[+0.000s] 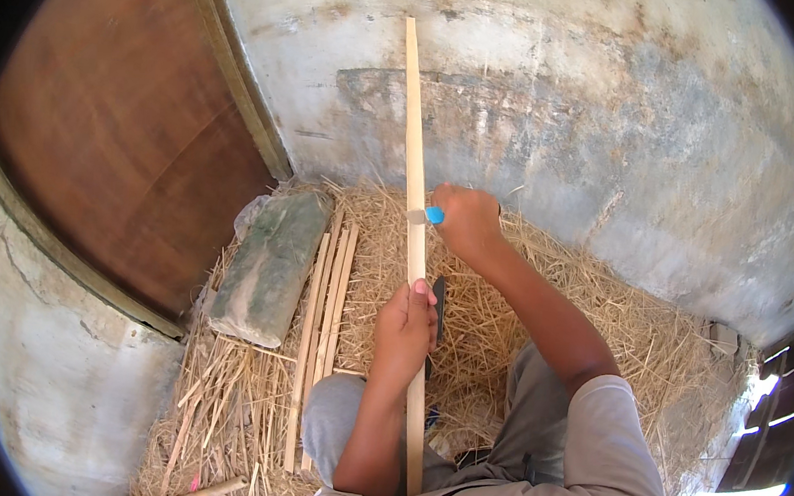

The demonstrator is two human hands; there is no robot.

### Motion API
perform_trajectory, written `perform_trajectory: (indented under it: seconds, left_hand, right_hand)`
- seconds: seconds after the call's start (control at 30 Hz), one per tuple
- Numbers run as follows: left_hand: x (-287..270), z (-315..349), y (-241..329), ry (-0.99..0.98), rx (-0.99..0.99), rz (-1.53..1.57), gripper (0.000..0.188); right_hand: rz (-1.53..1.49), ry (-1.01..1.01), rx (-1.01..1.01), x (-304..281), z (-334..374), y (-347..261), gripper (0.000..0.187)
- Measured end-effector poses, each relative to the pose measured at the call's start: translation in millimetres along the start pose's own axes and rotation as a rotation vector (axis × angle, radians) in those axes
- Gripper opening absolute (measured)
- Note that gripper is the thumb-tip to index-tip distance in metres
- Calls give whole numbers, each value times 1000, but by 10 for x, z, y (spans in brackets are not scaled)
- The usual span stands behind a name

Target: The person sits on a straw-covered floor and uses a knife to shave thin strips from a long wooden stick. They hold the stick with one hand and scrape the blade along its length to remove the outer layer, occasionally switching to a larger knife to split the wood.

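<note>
A long, pale bamboo strip (413,136) stands out in front of me, its lower end against my lap and its far end near the wall. My left hand (403,329) is wrapped round its lower half, thumb along the top. Farther up, my right hand (468,218) is closed in a fist on a small knife with a blue handle (434,214). The knife's short grey blade (416,217) lies across the strip. Beside my left hand, a dark, flat blade-like thing (440,299) shows over the straw, partly hidden.
Left of my knees are several cut strips (318,307) and a greenish stone block (273,265). Straw (632,363) covers the ground. A stained wall (559,120) rises ahead, a brown door panel (126,111) stands left, and dark slats (784,414) are at right.
</note>
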State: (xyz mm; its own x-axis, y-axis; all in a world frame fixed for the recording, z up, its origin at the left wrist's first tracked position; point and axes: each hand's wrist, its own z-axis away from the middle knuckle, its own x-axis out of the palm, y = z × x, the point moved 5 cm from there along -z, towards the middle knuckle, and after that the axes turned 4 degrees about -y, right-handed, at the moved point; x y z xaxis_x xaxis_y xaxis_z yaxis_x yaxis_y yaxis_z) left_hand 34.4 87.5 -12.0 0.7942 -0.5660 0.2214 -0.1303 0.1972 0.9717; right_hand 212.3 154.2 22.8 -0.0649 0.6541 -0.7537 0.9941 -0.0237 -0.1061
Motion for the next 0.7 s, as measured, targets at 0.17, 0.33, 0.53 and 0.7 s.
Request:
perform_trajectory:
  seconds: [0.17, 0.33, 0.53, 0.7]
  left_hand:
    - [-149, 8, 67, 22, 7, 26, 36]
    - [-89, 90, -20, -27, 50, -74, 35]
    - [-171, 66, 56, -74, 16, 102, 35]
    - [-261, 57, 55, -22, -26, 106, 36]
  right_hand:
    - [-17, 6, 40, 73, -263, -117, 19]
    - [-51, -65, 399, 42, -1014, 321, 16]
    - [-4, 9, 318, -167, -1306, 221, 18]
    - [3, 24, 167, -61, -982, -25, 16]
